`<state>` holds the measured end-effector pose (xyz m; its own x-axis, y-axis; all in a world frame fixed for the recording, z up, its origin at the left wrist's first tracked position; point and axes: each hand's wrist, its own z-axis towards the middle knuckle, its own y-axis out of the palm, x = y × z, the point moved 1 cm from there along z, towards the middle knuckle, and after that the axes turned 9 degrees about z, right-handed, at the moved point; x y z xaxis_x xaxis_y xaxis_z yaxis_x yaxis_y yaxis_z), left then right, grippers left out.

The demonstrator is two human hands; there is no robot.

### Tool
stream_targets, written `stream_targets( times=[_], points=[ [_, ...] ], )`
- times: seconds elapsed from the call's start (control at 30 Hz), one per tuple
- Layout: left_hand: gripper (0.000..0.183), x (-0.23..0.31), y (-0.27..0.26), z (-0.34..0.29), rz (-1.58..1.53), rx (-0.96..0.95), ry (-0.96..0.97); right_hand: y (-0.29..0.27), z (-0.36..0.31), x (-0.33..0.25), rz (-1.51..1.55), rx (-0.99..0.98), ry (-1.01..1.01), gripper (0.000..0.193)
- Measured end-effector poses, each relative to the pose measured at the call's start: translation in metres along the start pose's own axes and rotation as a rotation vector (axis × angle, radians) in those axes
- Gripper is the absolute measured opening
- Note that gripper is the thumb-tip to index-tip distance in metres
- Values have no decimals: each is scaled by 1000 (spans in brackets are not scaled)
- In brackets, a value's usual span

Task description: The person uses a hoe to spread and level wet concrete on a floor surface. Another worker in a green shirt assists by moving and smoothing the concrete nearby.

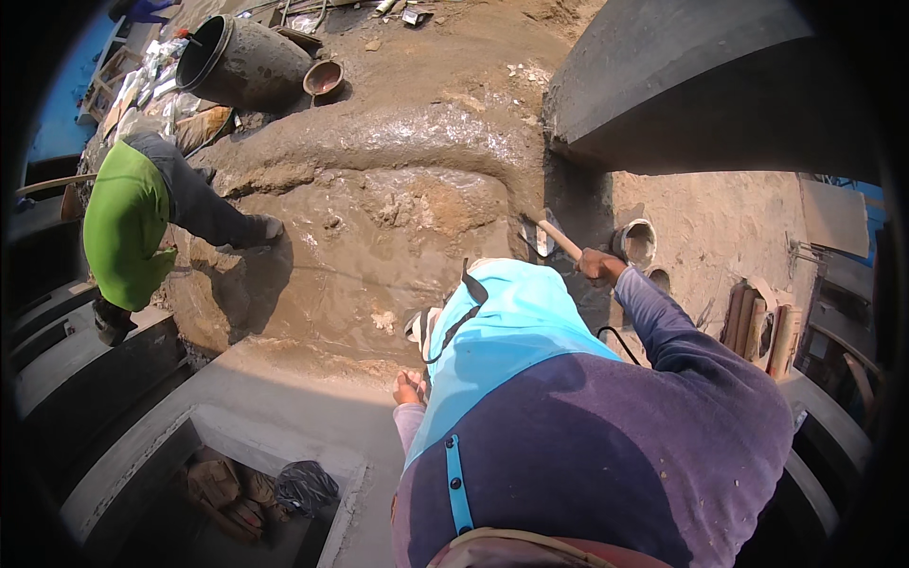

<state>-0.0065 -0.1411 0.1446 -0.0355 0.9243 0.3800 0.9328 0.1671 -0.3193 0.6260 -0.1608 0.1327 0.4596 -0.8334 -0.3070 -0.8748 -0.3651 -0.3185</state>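
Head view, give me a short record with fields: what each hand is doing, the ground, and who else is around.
right hand: right hand grips a wooden handle; the tool's head sits in wet mortar by a concrete wall
left hand: left hand rests flat on a concrete ledge
ground: wet brown mortar, spread wide
nearby: small bucket beside the right hand
other: a person in a green top standing in the mortar; black drum beyond

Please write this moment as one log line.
right hand: grips wooden-handled trowel at wet mortar | left hand: on concrete ledge | co-worker in green nearby
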Motion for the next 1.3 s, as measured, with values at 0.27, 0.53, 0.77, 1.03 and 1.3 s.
stream_targets(
  times=[0.27,0.53,0.77,1.03,1.3],
  points=[
    [26,90,44,-20,239,-99,139,49,-77,-25,192,412,26,35],
    [22,161,62,-22,614,-217,200,82,-88,-45,396,401,227,52],
    [28,218,119,-51,679,-115,404,89,-105,-21,458,524,91,49],
    [28,177,117,-63,600,-116,385,50,-96,-34,434,380,140,51],
    [25,58,45,-60,255,56,74,54,-48,-24,258,298,-35,29]
  ],
)
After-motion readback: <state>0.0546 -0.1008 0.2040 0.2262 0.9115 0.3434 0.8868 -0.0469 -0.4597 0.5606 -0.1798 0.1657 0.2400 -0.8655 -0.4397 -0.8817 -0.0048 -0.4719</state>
